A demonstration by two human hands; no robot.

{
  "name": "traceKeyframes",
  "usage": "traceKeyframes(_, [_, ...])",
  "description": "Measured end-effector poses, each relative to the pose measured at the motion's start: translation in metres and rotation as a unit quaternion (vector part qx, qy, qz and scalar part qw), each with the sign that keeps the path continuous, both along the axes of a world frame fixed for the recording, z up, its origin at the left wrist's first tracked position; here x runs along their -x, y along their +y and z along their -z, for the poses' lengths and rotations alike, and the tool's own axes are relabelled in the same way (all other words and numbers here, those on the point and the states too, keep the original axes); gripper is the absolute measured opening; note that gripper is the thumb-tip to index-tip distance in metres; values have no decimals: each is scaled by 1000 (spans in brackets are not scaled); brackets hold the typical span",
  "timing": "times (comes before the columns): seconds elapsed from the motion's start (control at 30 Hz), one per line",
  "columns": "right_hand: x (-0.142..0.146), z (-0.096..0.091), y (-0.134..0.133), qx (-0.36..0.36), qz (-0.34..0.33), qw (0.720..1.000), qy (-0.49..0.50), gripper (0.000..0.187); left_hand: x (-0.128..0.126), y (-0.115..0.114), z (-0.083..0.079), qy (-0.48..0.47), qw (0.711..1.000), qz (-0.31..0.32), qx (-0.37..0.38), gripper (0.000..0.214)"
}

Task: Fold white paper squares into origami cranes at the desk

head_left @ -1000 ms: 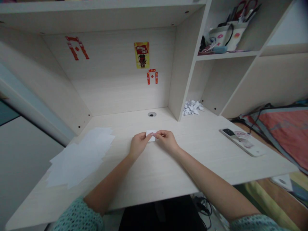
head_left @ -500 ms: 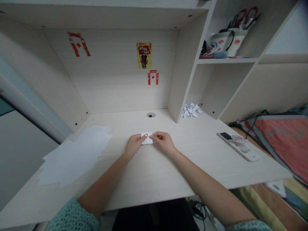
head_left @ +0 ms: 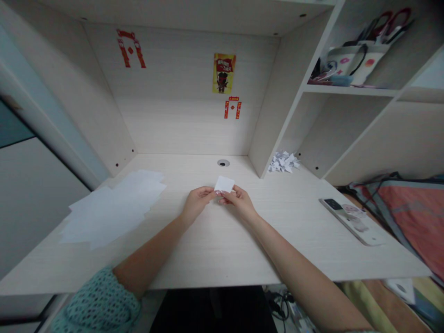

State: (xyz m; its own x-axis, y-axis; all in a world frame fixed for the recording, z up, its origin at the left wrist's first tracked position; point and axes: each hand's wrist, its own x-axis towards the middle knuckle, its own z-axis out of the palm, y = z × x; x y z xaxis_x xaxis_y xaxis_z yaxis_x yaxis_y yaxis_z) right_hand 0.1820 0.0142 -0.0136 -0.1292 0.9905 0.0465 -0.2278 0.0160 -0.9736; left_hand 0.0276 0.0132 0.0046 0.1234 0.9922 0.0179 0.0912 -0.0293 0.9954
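Observation:
A small white folded paper (head_left: 224,183) is held over the middle of the pale wooden desk (head_left: 222,249). My left hand (head_left: 196,203) pinches its lower left edge. My right hand (head_left: 238,202) pinches its lower right edge, fingertips almost meeting the left hand's. The paper stands up from the fingers, tilted away from me.
Loose white sheets (head_left: 114,208) lie spread on the desk's left side. A phone (head_left: 352,221) lies at the right. A pile of small folded paper shapes (head_left: 283,161) sits in the lower shelf bay. Mugs with scissors (head_left: 354,55) stand on the upper shelf. A cable hole (head_left: 223,163) is at the back.
The small paper was lying flat under both hands' fingertips; now it is raised upright between them. The view has shifted a little.

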Motion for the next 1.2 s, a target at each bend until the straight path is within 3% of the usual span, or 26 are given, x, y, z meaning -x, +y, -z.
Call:
traceKeyframes(0.13, [1,1,-2,-30,25,999,-28,43,3,0,0,-3,1000,3,1,27])
traceKeyframes(0.27, [-1,-4,-7,-155,97,979,-86,67,7,1,-4,-14,1000,-1,21,28])
traceKeyframes(0.4, [-3,-8,-10,-234,62,954,-175,47,9,2,-8,-32,999,3,31,28])
traceKeyframes(0.5, [-2,-6,-9,-229,74,952,-191,37,8,0,-10,-33,999,-4,20,28])
traceKeyframes(0.87, [0,-2,-8,-212,71,959,-172,38,3,0,-6,-84,996,-36,-3,37])
traceKeyframes(1.2, [1,-3,-8,-240,50,953,-181,44,6,4,-6,-57,997,-23,-39,34])
